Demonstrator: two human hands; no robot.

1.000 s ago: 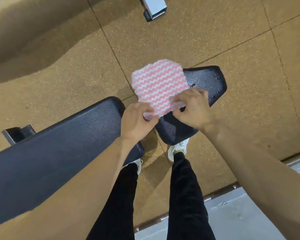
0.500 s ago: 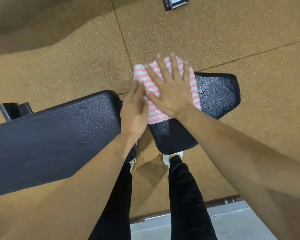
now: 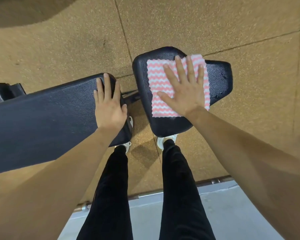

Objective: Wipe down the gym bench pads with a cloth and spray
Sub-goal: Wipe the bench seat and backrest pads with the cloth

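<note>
A pink and white zigzag cloth [image 3: 158, 78] lies spread flat on the small black seat pad [image 3: 218, 78] of the gym bench. My right hand [image 3: 184, 89] presses down on the cloth with straight, spread fingers. The long black back pad [image 3: 42, 118] stretches away to the left. My left hand [image 3: 109, 104] rests flat on that pad's near end, fingers straight. A narrow gap separates the two pads. Wet droplets glisten on the seat pad's right side. No spray bottle is in view.
The bench stands on tan speckled rubber flooring [image 3: 197, 23] with seams. A black frame part [image 3: 7, 91] sticks out at the far left. My legs in black trousers and white shoes [image 3: 163, 141] stand under the pads. A grey floor strip [image 3: 223, 213] lies behind me.
Both hands pinched the cloth's near edge, then my right hand flattened on it. My left hand has let go and moved left onto the back pad. The cloth now lies farther right.
</note>
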